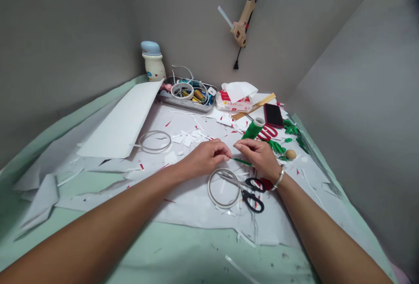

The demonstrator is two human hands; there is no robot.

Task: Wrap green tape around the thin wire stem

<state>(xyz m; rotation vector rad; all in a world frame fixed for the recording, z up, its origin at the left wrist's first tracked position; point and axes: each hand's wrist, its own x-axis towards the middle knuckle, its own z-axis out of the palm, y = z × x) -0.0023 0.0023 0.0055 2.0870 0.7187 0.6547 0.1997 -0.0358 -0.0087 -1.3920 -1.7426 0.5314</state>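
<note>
Over the paper-strewn table, my left hand (pixel 212 156) is closed in a pinch at the tip of a thin green stem (pixel 242 161). The stem slants right and passes under my right hand (pixel 257 155). My right hand is also closed, thumb against fingers; whatever it pinches is too fine to make out. Just behind it stands a tilted spool of green thread (pixel 253 128). Black-handled scissors (pixel 250 188) lie below my hands, their blades over a roll of tape (pixel 209 190). Beside my right hand are green leaf shapes (pixel 276 146) and a small tan ball (pixel 290 154).
At the back are a metal tray (pixel 183 102) of craft supplies, a tissue pack (pixel 234 101), a phone (pixel 273 115) and a cream bottle (pixel 153 66). Red-handled scissors (pixel 269 133) lie near the spool. White card (pixel 121 120) leans left. A glue gun (pixel 242 24) hangs above.
</note>
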